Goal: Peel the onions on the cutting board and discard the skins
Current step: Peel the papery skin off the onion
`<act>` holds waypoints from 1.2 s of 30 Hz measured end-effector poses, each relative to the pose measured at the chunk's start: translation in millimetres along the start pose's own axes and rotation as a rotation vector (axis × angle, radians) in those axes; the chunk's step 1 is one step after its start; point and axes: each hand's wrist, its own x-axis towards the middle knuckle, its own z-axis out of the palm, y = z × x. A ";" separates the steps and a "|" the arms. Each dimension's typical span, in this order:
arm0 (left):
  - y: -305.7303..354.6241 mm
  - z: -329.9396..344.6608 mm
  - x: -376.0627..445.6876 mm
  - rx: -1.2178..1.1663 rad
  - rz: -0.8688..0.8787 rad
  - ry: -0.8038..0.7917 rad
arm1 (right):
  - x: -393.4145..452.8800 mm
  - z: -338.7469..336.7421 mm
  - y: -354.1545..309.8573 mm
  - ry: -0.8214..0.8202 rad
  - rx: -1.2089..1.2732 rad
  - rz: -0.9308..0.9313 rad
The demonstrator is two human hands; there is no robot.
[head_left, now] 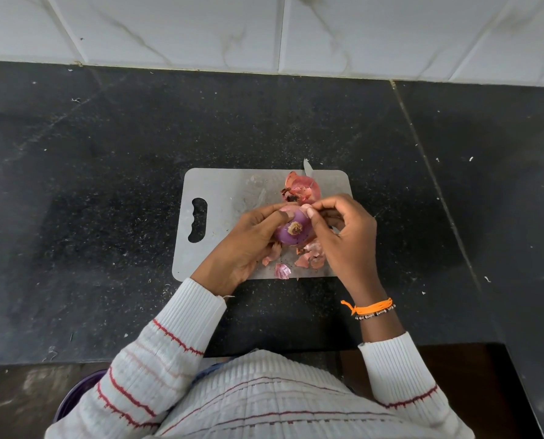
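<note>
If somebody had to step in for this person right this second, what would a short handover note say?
Left hand: grip closed around the purple onion, held just above the cutting board, root end facing the camera.
Right hand: fingertips pinching at the top of that onion, apparently pulling skin.
Second onion: at the board's far edge, papery skin still on, partly torn open.
Knife tip: pokes out behind it.
Done: the held onion is mostly bare.
Left: finish it, peel the second onion, then clear the loose skins lying on the board's near edge. Where the skins go is not in view.
</note>
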 end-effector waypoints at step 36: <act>3.3 -0.9 -1.4 -0.138 0.009 0.116 | -0.1 3.3 -6.5 0.035 -0.025 0.013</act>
